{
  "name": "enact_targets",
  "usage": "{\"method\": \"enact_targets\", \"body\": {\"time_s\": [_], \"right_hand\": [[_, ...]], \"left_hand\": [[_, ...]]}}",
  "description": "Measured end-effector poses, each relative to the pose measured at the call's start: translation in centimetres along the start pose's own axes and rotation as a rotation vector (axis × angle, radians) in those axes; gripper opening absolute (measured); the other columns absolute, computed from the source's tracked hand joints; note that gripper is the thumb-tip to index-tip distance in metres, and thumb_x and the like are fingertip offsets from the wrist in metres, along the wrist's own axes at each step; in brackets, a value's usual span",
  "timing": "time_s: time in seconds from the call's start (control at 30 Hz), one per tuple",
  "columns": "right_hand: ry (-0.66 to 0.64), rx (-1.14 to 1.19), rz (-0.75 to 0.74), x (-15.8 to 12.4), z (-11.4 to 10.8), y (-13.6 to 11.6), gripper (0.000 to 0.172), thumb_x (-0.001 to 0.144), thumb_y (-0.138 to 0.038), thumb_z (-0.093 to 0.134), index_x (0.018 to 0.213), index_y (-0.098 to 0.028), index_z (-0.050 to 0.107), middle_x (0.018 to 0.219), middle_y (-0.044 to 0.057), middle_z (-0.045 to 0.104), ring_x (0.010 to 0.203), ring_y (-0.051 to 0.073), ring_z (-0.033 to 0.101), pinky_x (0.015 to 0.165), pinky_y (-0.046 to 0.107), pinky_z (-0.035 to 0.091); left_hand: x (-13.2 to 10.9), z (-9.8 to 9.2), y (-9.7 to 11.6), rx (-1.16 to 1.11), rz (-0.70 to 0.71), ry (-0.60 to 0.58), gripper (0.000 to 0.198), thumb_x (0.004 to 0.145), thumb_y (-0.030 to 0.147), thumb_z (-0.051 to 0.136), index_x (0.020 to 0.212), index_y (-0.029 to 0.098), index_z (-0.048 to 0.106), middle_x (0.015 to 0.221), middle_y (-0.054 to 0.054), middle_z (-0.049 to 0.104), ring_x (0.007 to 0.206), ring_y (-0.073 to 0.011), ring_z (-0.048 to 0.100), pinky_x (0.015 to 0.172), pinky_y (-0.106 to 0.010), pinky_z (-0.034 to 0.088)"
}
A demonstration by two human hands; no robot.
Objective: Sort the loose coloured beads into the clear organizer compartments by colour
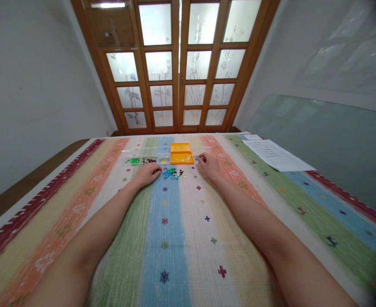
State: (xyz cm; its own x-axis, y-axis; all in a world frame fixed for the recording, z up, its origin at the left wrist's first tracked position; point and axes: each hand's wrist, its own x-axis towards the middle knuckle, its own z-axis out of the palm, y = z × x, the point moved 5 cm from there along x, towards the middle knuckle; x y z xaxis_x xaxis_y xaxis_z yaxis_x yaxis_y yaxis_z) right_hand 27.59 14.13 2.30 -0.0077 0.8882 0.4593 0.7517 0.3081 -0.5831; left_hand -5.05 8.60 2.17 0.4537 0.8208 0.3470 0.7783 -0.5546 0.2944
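A small loose pile of mixed beads [172, 173], blue, green, dark red and a few pale, lies on the striped tablecloth. Just left of it rests my left hand [148, 174], its fingers curled; whether anything is in them is hidden. My right hand [208, 164] is right of the orange box [181, 148], thumb and finger pinched by a tiny blue bead [196, 159]. The orange box stands with its lid raised, pale pieces lying inside. Left of it, clear boxes hold green beads [133, 161], dark red beads [149, 161] and a few yellowish and white ones.
The patterned tablecloth [165, 256] covers the table. Printed paper sheets [276, 154] lie at the right side. Beyond the table's far edge stand wooden doors with frosted panes [162, 66]. A pale green panel [328, 145] borders the right side.
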Motion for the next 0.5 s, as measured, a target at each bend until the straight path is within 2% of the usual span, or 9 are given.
{"method": "enact_targets", "body": {"time_s": [0.23,0.37,0.5], "right_hand": [[0.073,-0.067,0.116,0.5,-0.7,1.8,0.021,0.095,-0.034,0.059,0.101,-0.021,0.075,0.085,0.007,0.073,0.075,0.021,0.061,0.064,0.029,0.036],[0.086,-0.107,0.136,0.5,-0.7,2.1,0.024,0.095,-0.034,0.058,0.100,-0.020,0.076,0.087,0.009,0.073,0.076,0.022,0.061,0.065,0.030,0.040],[0.096,-0.130,0.138,0.4,-0.6,2.3,0.028,0.096,-0.032,0.055,0.108,-0.020,0.077,0.092,0.011,0.076,0.079,0.024,0.063,0.068,0.031,0.043]], "left_hand": [[0.0,0.1,0.0,-0.001,-0.003,-0.011,0.024,0.096,0.030,0.053,0.100,0.023,0.075,0.103,-0.006,0.072,0.091,-0.0211,0.066,0.085,-0.034,0.050],[0.0,-0.1,0.2,-0.001,-0.015,-0.017,0.024,0.096,0.031,0.054,0.100,0.023,0.076,0.103,-0.006,0.071,0.090,-0.0211,0.065,0.084,-0.033,0.050],[0.0,-0.2,0.4,-0.009,-0.015,-0.021,0.024,0.096,0.031,0.054,0.099,0.023,0.076,0.102,-0.006,0.071,0.090,-0.0208,0.065,0.084,-0.033,0.050]]}}
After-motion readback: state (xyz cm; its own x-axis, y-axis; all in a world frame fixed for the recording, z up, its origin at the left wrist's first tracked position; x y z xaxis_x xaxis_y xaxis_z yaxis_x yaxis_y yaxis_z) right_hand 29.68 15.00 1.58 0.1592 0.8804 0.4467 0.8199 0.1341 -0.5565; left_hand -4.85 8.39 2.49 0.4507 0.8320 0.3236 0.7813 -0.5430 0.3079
